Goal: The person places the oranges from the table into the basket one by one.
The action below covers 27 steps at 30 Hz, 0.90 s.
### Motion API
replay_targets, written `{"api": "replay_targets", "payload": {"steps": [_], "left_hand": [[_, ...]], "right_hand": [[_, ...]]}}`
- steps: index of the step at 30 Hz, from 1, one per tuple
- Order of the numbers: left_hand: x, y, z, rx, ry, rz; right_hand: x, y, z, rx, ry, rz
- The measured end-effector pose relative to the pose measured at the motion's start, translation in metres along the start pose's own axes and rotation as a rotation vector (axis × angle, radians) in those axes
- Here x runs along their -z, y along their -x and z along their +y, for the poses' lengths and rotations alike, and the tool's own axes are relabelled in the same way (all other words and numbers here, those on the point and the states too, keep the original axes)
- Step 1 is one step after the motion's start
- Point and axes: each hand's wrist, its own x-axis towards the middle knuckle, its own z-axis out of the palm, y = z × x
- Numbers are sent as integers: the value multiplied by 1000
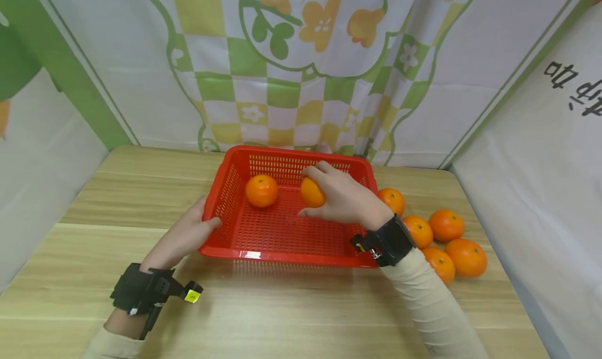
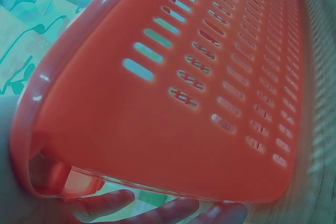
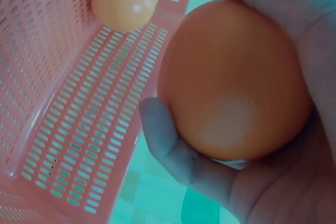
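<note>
Right hand (image 1: pixel 342 196) curls round held orange (image 1: pixel 312 193) over basket (image 1: pixel 301 256); left hand (image 1: pixel 188 232) grips basket's left side. Second orange (image 1: pixel 262 190) sits inside, left; five others (image 1: pixel 465 258) on desk (image 1: pixel 263 317), right. Looks like placing step; next calls for lowering, then loosening grip.

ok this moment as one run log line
left hand: grips red basket, left side | right hand: holds orange over basket | inside: another orange | table, right of basket: five oranges
</note>
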Motion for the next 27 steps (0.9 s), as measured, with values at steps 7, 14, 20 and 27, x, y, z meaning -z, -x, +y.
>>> {"api": "replay_targets", "payload": {"steps": [7,14,20,27], "left_hand": [[0,-1,-1,-4,-1,-1],[0,0,-1,-12,10,-6],[0,0,-1,-11,9,-6],[0,0,-1,-11,5,-6]], "right_hand": [[-8,-6,-6,60,-17,-45],[-16,-14,-11,116,10,-68],[-19,-18,-18,137,25,-86],[-22,-25,-24,174,25,-95]]}}
